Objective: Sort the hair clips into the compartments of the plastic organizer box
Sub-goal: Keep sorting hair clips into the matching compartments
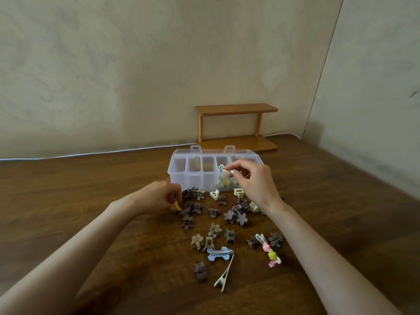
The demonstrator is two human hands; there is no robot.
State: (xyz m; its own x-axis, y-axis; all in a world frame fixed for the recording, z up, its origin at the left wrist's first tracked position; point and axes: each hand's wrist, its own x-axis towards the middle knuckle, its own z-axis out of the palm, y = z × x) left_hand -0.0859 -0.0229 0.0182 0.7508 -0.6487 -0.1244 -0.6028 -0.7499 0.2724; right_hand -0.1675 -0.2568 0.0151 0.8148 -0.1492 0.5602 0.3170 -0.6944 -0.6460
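Note:
The clear plastic organizer box (179, 172) stands open on the wooden table, with a row of compartments. Some hold yellow clips, and one toward the right holds several colourful clips (223, 181). My right hand (254, 180) hovers over that compartment and pinches a small colourful clip (222, 168) at its rim. My left hand (156, 196) rests on the table left of the pile, fingers closed on a yellow clip (176, 205). Several brown and beige flower clips (229, 216) lie scattered in front of the box.
Nearer me lie a blue bow clip (220, 253), a long pale clip (225, 275) and a pastel charm clip (269, 252). A small wooden two-tier shelf (236, 123) stands behind the box against the wall. A white cable (91, 153) runs along the table's far edge.

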